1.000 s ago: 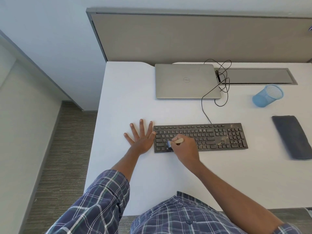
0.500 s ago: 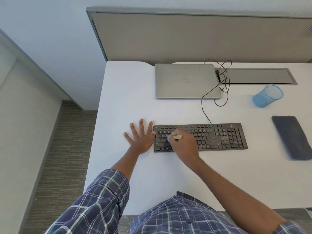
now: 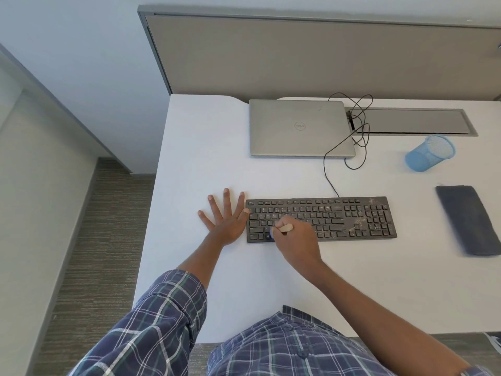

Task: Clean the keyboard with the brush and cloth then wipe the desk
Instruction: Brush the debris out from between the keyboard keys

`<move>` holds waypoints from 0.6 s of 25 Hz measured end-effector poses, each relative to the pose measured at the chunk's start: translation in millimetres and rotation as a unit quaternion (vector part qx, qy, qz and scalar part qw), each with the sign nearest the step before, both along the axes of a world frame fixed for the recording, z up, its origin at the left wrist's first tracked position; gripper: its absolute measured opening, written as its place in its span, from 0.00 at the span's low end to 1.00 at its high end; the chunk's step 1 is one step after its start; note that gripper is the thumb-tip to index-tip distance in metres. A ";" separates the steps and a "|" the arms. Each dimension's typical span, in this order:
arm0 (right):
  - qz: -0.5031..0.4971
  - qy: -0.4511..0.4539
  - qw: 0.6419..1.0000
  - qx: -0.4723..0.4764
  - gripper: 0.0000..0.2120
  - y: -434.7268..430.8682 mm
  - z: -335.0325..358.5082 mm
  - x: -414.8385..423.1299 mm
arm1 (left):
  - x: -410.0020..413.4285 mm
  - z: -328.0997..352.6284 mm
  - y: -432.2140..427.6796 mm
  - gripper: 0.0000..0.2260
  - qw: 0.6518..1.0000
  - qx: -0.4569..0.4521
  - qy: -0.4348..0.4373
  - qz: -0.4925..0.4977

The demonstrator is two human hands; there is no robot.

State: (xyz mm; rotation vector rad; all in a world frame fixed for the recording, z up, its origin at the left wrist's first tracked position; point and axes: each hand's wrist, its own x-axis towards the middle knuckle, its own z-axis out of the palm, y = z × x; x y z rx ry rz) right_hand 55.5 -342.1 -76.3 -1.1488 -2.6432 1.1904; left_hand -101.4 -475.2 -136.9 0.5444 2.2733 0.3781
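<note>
Right hand [image 3: 298,240], grasping the small wooden-handled brush [image 3: 284,228], has swept back nearward across the black keyboard's [image 3: 339,217] left keys. The left hand [image 3: 225,223] stays flat and spread beside it. The right-end crumbs [image 3: 357,226] are still unbrushed.

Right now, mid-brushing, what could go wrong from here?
1. The brush in the right hand works the left end of the keyboard. The visible crumbs sit near the number pad and might be missed or pushed between keys.
2. The left hand lies flat on the desk, only its thumb at the keyboard edge, so the keyboard may slide under strokes.
</note>
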 end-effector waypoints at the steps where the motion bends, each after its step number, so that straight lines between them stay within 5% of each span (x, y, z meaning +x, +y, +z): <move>1: -0.008 0.008 1.000 0.002 0.08 3.1 2.1 -5.7 | 0.3 0.7 -0.1 0.26 1.000 0.000 0.000 0.000; 10: 0.004 -0.013 1.000 -0.009 0.15 -5.2 -10.5 10.7 | 0.1 1.4 -0.5 0.26 1.000 0.002 -0.002 0.002; 15: -0.020 -0.001 0.999 -0.044 0.08 -2.0 -1.4 8.5 | -0.4 0.5 -2.1 0.26 1.000 0.001 -0.002 -0.001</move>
